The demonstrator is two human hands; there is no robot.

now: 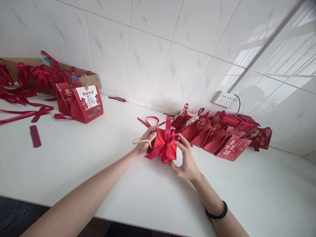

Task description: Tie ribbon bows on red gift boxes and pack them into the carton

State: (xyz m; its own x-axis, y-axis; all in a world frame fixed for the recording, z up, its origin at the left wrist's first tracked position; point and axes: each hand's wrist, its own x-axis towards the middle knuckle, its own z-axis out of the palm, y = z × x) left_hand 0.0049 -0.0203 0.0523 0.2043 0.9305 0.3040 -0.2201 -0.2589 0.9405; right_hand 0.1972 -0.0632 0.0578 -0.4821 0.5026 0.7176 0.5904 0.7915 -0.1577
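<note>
A small red gift box [164,144] with a red ribbon bow tied on top sits between my hands, just above the white table [74,158]. My left hand [144,143] grips its left side, and a gold rope handle [141,141] loops over the fingers. My right hand [184,158] holds the box's right side, fingers curled up against the ribbon. A black band circles my right wrist.
A row of red gift boxes [222,135] lies tipped along the tiled wall to the right. At far left stand two upright red boxes [85,103], a cardboard carton [93,79] full of red ribbons, and a loose red strip [35,136]. A wall socket [225,99] sits above.
</note>
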